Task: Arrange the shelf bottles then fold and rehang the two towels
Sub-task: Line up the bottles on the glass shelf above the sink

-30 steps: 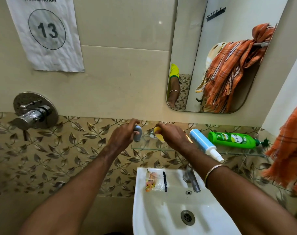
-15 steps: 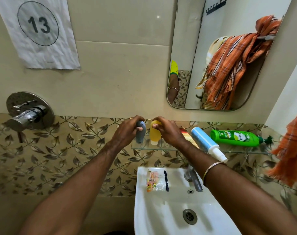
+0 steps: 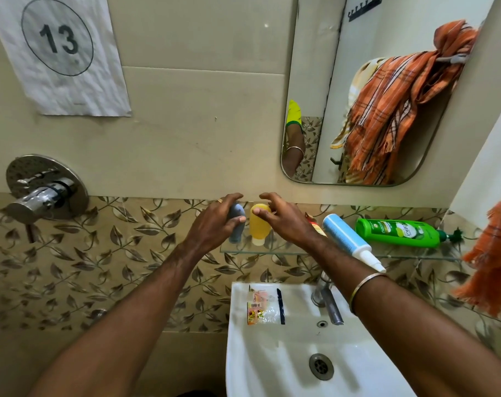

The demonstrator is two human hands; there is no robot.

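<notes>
Two small tubes stand upright, cap down, at the left end of the glass shelf [image 3: 409,255]: a grey tube [image 3: 237,231] and a yellow tube [image 3: 259,229]. My left hand [image 3: 213,223] grips the grey one, thumb on its front. My right hand [image 3: 288,220] holds the yellow one, thumb on its front and fingers arched over its top. A blue and white bottle [image 3: 343,237] and a green bottle [image 3: 398,229] lie on their sides further right. An orange checked towel [image 3: 492,262] hangs at the right edge.
A white sink [image 3: 272,368] with a tap [image 3: 329,305] sits below the shelf, a plastic sachet [image 3: 262,308] on its rim. A red-capped item [image 3: 315,224] shows behind my right wrist. The mirror [image 3: 309,81] reflects a second towel. A chrome wall valve [image 3: 43,190] juts out at left.
Both tubes went from tilted in my hands to standing upright side by side on the shelf. My right fingers have loosened and lifted over the yellow tube's top.
</notes>
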